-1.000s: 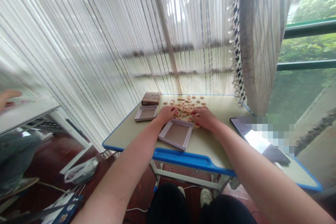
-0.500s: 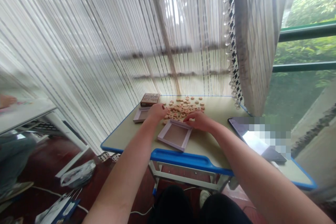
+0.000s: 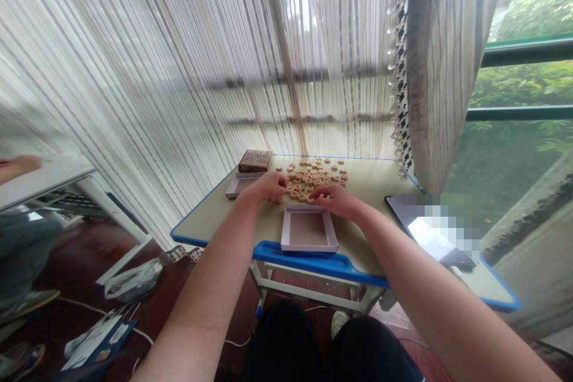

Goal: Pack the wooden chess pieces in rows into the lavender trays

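Many round wooden Chinese chess pieces (image 3: pixel 320 173) lie in a loose heap at the back middle of the table, several with carved marks facing up. At the heap's left edge is my left hand (image 3: pixel 270 185), its fingers curled together; whatever they hold is hidden. My right hand (image 3: pixel 335 199) reaches in at the front of the heap, thumb and fingers closing on a wooden chess piece (image 3: pixel 310 199) at the near edge. Just in front of both hands lies a shallow pale box tray (image 3: pixel 308 248), its inside facing up and bare.
A second pale tray (image 3: pixel 233 188) lies left of my left hand, and a brown printed box (image 3: pixel 255 160) stands behind it. A tablet (image 3: pixel 441 236) rests on the table's right side. Another person's hand (image 3: pixel 25 163) is at a white table (image 3: pixel 67 176) far left.
The near tray has turned square to the table's front edge and shifted toward me and slightly right. My right hand has left its rim for the pieces. The view has shifted a little.
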{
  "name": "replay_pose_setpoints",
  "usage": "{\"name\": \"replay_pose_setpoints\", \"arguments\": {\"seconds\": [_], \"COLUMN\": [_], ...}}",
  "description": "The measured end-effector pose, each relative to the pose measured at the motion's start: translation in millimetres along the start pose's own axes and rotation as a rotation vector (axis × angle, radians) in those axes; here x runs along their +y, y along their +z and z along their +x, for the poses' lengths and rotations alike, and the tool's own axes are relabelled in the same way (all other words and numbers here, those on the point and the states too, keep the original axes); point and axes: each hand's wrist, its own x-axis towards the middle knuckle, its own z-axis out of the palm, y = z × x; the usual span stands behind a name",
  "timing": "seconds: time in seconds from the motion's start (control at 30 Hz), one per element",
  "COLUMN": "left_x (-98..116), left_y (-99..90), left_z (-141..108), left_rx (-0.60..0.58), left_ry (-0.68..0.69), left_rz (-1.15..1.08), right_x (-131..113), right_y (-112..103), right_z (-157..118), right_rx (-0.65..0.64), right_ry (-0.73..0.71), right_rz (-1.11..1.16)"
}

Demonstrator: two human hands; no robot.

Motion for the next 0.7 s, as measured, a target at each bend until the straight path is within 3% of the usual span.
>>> {"name": "replay_pose_setpoints", "arguments": {"seconds": [0.1, 0.2, 0.27, 0.37, 0.43, 0.5, 0.7], "left_x": [1.9, 3.3, 2.7, -0.3, -2.7, -4.2, -1.1], "left_y": [-2.1, -5.8, -7.7, -9.6, -10.4, -10.4, -8.4], "left_z": [-1.8, -0.6, 3.0, 9.4, 11.1, 9.8, -1.6], "left_rx": [0.001, 0.104, 0.262, 0.607, 0.693, 0.6, 0.067], "left_ry": [0.048, 0.064, -0.006, -0.183, -0.261, -0.265, -0.214], "left_rz": [0.027, 0.11, 0.115, 0.069, 0.052, 0.072, 0.063], "right_x": [4.8, 11.2, 16.0, 23.0, 26.4, 28.1, 27.6], "right_y": [2.5, 3.6, 3.7, 3.0, 1.5, -0.2, -0.3], "right_z": [3.4, 6.3, 8.0, 10.8, 12.1, 12.1, 11.0], "right_rx": [0.097, 0.066, 0.054, 0.093, 0.118, 0.128, 0.125], "right_ry": [-0.022, -0.016, -0.017, -0.019, -0.019, 0.003, 0.027], "right_rz": [-0.04, -0.048, -0.072, -0.202, -0.299, -0.356, -0.365]}}
